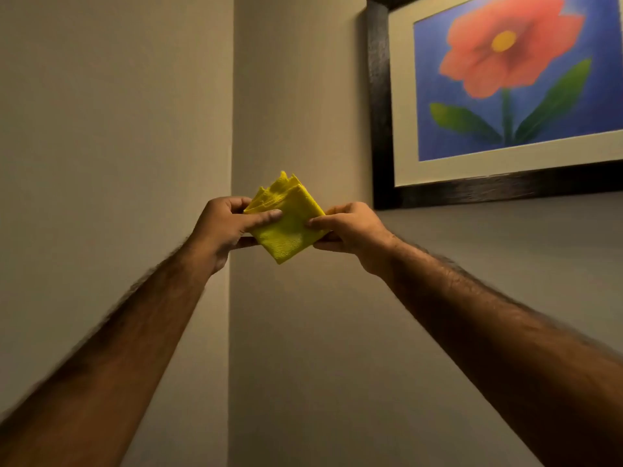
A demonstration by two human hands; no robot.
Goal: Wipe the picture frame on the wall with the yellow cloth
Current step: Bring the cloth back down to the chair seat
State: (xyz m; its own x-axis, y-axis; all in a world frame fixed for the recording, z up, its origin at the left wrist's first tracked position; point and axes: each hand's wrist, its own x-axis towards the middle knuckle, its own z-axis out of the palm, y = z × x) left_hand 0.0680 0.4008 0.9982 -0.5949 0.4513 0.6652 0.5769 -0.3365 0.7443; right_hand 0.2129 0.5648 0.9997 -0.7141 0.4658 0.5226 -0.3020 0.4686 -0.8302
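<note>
Mostly beige wall (pixel 118 129) fills the view, meeting in a corner at centre. At upper right hangs the picture frame (pixel 379 129), dark wood around a red flower print, untouched. Below it to the left, the left hand (pixel 222 227) and right hand (pixel 350 230) pinch opposite edges of the folded yellow cloth (pixel 286 227), fingers closed on it (thumbs on top). Wiping hard could tilt the frame. No writing is visible.

Setting: indoor room, domestic or hotel-like; cannot tell which. Evidence: plain beige painted walls (pixel 303 332) meeting at a vertical corner (pixel 231 129); warm, dim lighting; dark wooden picture frame (pixel 381 129) hung on the wall, cream mat, painted red flower on blue ground.
</note>
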